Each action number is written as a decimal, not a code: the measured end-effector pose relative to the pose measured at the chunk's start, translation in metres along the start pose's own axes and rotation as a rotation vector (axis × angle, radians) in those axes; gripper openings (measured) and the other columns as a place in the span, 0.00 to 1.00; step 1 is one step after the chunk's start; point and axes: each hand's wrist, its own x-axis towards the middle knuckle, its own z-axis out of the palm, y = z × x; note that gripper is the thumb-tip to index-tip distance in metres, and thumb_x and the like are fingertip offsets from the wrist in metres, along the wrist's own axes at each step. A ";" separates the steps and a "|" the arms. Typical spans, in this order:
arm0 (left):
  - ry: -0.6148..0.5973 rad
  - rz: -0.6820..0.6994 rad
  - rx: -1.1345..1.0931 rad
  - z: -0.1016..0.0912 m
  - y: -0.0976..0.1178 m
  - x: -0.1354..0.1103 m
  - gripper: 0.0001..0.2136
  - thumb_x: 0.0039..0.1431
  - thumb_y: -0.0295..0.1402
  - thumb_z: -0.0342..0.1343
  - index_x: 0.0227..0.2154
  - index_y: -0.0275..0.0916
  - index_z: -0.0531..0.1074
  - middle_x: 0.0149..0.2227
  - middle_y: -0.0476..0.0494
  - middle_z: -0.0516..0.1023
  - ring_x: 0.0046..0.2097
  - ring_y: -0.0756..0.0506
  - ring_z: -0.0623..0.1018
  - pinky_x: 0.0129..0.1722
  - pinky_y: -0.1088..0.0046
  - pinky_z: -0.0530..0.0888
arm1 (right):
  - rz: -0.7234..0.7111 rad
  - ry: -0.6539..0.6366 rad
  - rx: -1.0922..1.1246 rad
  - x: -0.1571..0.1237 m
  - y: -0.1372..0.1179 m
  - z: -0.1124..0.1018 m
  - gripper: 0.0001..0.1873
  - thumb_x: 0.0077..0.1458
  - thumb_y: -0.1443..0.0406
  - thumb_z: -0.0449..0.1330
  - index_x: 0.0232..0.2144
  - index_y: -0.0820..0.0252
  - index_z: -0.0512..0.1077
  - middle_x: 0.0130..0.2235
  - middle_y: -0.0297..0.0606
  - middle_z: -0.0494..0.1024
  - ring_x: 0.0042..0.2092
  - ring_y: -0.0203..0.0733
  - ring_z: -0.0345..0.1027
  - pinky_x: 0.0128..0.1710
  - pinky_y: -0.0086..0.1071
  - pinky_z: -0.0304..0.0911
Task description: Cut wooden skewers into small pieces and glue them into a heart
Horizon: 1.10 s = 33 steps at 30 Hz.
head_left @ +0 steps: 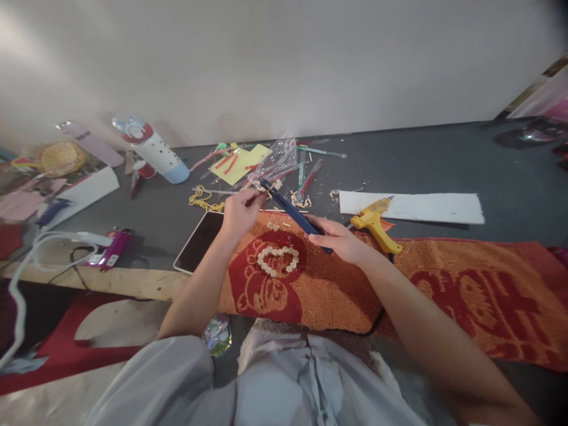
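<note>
Grip of right hand (pixel 339 239) clamps blue scissors (pixel 290 210), left hand (pixel 239 212) pinching a stick (pixel 259 187) at their tip.

**Blue cutter and a pale bit, both in hand**

The cutter (pixel 290 211) is long, slim and dark blue, and slants up and away to the left. Its near end is gripped in the right fingers (pixel 326 239), and its tip lies just past the left fingers (pixel 251 201). A pale bit (pixel 257 187), too small to make out, is pinched at the left fingertips against that tip.
</note>
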 end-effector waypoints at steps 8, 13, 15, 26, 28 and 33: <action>-0.042 0.015 -0.032 0.000 0.000 -0.001 0.12 0.55 0.28 0.54 0.17 0.37 0.72 0.19 0.50 0.70 0.23 0.52 0.64 0.26 0.74 0.60 | 0.028 -0.051 0.006 -0.004 -0.007 0.000 0.32 0.53 0.53 0.58 0.57 0.61 0.65 0.52 0.44 0.73 0.55 0.53 0.64 0.56 0.47 0.57; -0.049 0.019 -0.050 0.002 0.002 -0.002 0.11 0.54 0.28 0.54 0.18 0.37 0.72 0.20 0.50 0.71 0.23 0.52 0.64 0.26 0.75 0.61 | -0.018 -0.062 0.024 -0.004 -0.008 0.002 0.30 0.54 0.53 0.58 0.55 0.61 0.66 0.52 0.43 0.72 0.55 0.51 0.64 0.58 0.45 0.55; -0.040 0.022 -0.063 0.002 0.002 -0.002 0.11 0.54 0.29 0.55 0.18 0.37 0.72 0.19 0.50 0.71 0.22 0.52 0.64 0.26 0.75 0.62 | -0.025 -0.064 0.019 -0.004 -0.005 0.002 0.30 0.55 0.53 0.58 0.57 0.61 0.65 0.54 0.43 0.72 0.56 0.50 0.63 0.59 0.44 0.54; 0.051 0.107 0.152 0.006 0.000 -0.005 0.07 0.58 0.34 0.54 0.26 0.39 0.73 0.28 0.45 0.75 0.31 0.47 0.71 0.35 0.70 0.67 | -0.083 0.034 -0.096 0.000 -0.003 0.007 0.27 0.56 0.55 0.56 0.57 0.58 0.66 0.55 0.42 0.72 0.57 0.52 0.63 0.60 0.47 0.53; 0.163 0.191 0.146 0.008 0.004 -0.008 0.06 0.58 0.36 0.56 0.29 0.40 0.71 0.33 0.43 0.76 0.39 0.44 0.72 0.45 0.65 0.67 | -0.075 0.095 -0.110 0.001 -0.003 0.009 0.26 0.56 0.55 0.56 0.55 0.59 0.66 0.53 0.43 0.73 0.54 0.52 0.64 0.58 0.47 0.55; 0.015 0.100 0.044 0.017 0.017 -0.019 0.15 0.57 0.46 0.58 0.24 0.39 0.68 0.25 0.46 0.72 0.31 0.47 0.71 0.38 0.67 0.70 | -0.132 0.187 -0.079 0.004 -0.002 0.015 0.25 0.57 0.55 0.55 0.55 0.59 0.66 0.53 0.43 0.71 0.56 0.51 0.62 0.60 0.46 0.53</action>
